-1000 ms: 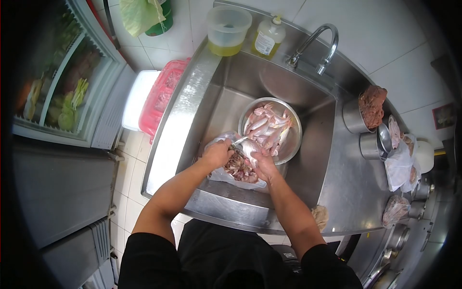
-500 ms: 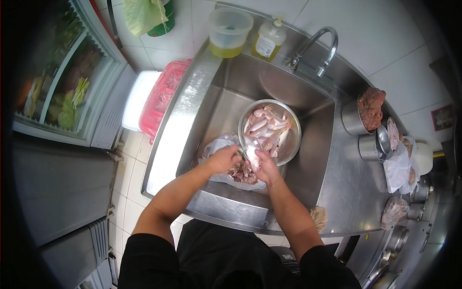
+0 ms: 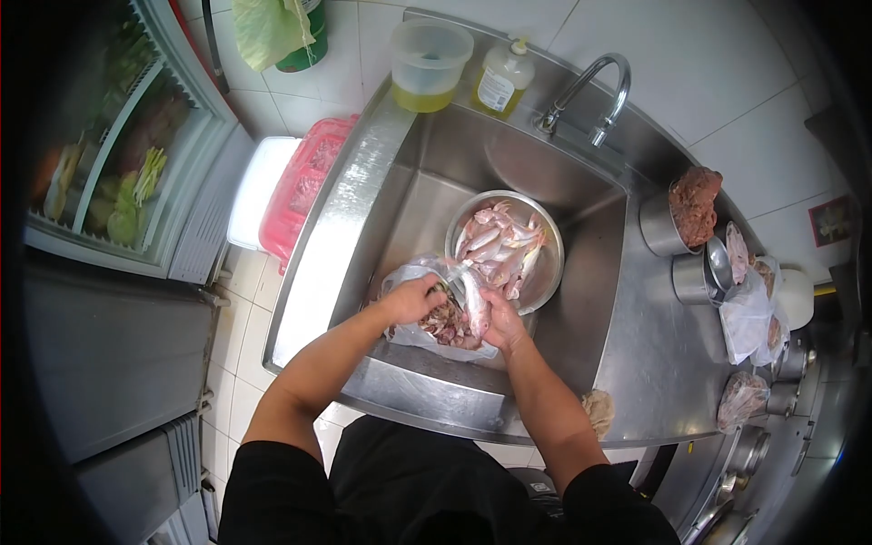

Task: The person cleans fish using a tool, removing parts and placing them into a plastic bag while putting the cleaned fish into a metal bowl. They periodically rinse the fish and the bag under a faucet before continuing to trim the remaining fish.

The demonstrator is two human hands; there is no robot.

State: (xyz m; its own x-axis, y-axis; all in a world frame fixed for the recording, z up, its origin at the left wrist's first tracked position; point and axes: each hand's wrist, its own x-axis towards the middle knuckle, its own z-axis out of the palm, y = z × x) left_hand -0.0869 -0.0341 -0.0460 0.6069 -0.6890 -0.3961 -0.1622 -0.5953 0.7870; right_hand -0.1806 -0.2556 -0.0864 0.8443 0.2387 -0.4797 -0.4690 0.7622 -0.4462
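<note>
My right hand (image 3: pixel 501 322) is closed around a small pinkish fish (image 3: pixel 476 305) at the near edge of a round metal bowl (image 3: pixel 556 263). Several more fish (image 3: pixel 500 238) lie in that bowl, inside the steel sink (image 3: pixel 581 327). Just left of the held fish, my left hand (image 3: pixel 413 299) has its fingers curled around something I cannot make out, small and dark. Beneath both hands a translucent plastic bag (image 3: pixel 409 338) lies open in the sink, with reddish fish scraps (image 3: pixel 450 327) in it.
A faucet (image 3: pixel 610 100), a soap bottle (image 3: pixel 500 84) and a plastic tub (image 3: pixel 431 59) stand along the sink's back. Metal pots (image 3: pixel 662 225) and bagged food (image 3: pixel 743 401) are on the right counter. A red-lidded box (image 3: pixel 304 186) stands left of the sink.
My left hand has moved slightly left, away from the held fish. The fish now shows more of its side in my right hand. The whole view has shifted a little.
</note>
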